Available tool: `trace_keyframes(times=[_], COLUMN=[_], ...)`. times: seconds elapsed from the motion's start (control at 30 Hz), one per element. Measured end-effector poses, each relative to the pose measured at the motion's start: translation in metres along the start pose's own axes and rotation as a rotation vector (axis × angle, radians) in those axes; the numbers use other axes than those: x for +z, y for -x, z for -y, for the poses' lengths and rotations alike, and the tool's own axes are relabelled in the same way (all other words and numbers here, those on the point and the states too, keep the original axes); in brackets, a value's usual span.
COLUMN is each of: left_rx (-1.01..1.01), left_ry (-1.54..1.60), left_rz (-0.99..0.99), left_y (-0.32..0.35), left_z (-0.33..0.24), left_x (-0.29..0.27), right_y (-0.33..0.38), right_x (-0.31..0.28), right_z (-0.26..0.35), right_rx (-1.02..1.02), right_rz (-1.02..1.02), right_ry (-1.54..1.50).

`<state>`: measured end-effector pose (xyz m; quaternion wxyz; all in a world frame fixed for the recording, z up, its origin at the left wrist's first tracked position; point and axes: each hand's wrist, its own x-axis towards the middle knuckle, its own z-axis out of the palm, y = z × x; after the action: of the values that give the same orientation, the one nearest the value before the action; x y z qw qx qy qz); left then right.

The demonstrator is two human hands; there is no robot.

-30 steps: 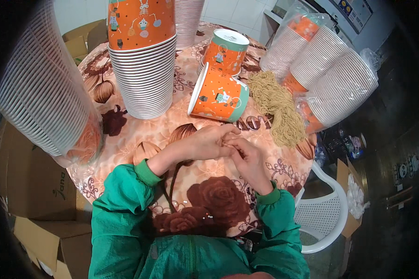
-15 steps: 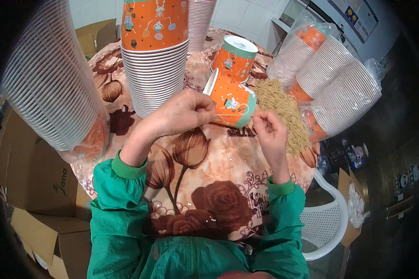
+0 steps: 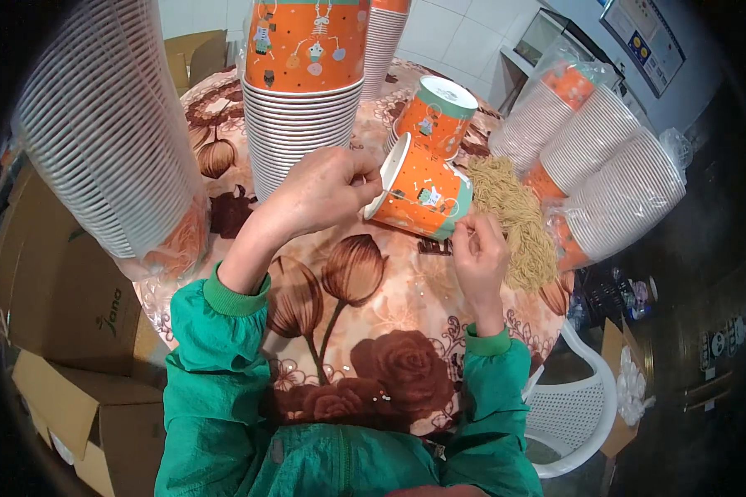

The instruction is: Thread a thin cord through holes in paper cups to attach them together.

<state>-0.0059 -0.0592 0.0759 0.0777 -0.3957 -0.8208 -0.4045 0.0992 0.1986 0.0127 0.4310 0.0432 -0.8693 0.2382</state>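
An orange paper cup point(image 3: 427, 189) with a green band and cartoon print lies tilted on its side, its white rim toward my left hand point(image 3: 327, 195). That hand is closed in a pinch at the rim. Down by the green base, my right hand point(image 3: 479, 248) also pinches, fingertips together. A thin string point(image 3: 399, 196), hard to make out, runs from the left fingers across the cup's side toward the right ones. Beside my right hand lies a bundle of tan strings point(image 3: 510, 211). Another orange cup point(image 3: 436, 118) stands upside down just behind the lying one.
A tall stack of orange cups point(image 3: 302, 124) rises behind my left hand. Bagged cup stacks stand at far left point(image 3: 108, 141) and at right point(image 3: 617, 186). The round table has a flowered cloth point(image 3: 373, 306). Cardboard boxes point(image 3: 66, 290) sit left; a white plastic chair point(image 3: 576, 406) is at right.
The whole view has shifted slightly. The string now lies higher on the cup at the left, nearer the rim. My right hand has dropped a little below the cup's base. Both hands stay pinched.
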Motion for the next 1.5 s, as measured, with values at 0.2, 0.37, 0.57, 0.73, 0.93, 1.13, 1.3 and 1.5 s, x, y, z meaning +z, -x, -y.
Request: trace_keyframes(times=[0.2, 0.37, 0.57, 0.73, 0.93, 1.13, 1.3, 1.5], left_rx=[0.010, 0.134, 0.025, -0.026, -0.090, -0.130, -0.112, -0.082], left_ry=[0.006, -0.051, 0.079, 0.369, 0.260, 0.407, 0.309, 0.281], left_rz=[0.049, 0.084, 0.247, 0.310, 0.361, 0.325, 0.288, 0.262], left_y=[-0.002, -0.002, 0.000, 0.000, -0.003, -0.002, -0.002, -0.003], left_z=[-0.001, 0.005, -0.003, 0.004, -0.001, 0.000, 0.007, 0.008], left_x=[0.013, 0.057, 0.078, 0.083, 0.075, 0.077, 0.083, 0.085], right_y=[0.012, 0.016, 0.038, 0.038, 0.040, 0.043, 0.036, 0.036], right_x=[0.004, 0.008, 0.025, 0.021, 0.025, 0.027, 0.023, 0.024], right_z=[-0.004, 0.008, 0.031, 0.033, 0.016, 0.008, 0.013, 0.008], right_rx=[-0.004, -0.144, 0.300, 0.353, 0.235, 0.287, 0.162, 0.084], right_rz=[0.030, 0.032, 0.353, 0.334, 0.273, 0.233, 0.217, 0.185], right_ry=[0.067, 0.072, -0.846, -0.892, -0.690, -0.590, -0.389, -0.370])
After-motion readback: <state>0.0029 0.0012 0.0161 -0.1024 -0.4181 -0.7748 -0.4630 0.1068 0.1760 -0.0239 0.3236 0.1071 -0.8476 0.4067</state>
